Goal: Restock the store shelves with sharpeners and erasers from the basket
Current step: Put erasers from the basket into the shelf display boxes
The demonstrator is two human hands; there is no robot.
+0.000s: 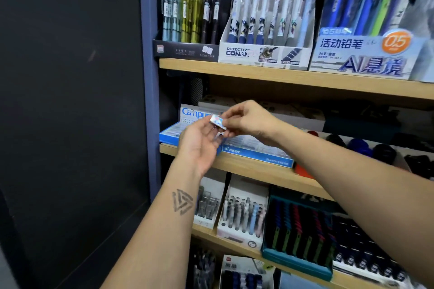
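The eraser point(218, 122), a small wrapped block, appeared light, firm and smooth; best pinched by its short ends. The right hand point(246, 119) pinched it at 3 o'clock; the left hand point(199, 145) lay relaxed beneath. Behind at 6 o'clock: a glossy blue cardboard tray point(258, 155) on the wooden shelf point(246, 169).

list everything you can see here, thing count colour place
eraser: one, white with blue print, held between both hands before the middle shelf
Campus box: one, blue and white, middle shelf, left
Pilot box: one, blue, middle shelf front
Conan pen box: one, white, top shelf, centre
black pen box: one, top shelf, left
pencil box: one, pale blue, top shelf, right
teal tray: one, lower shelf
left hand: palm up under the eraser
right hand: pinches the eraser
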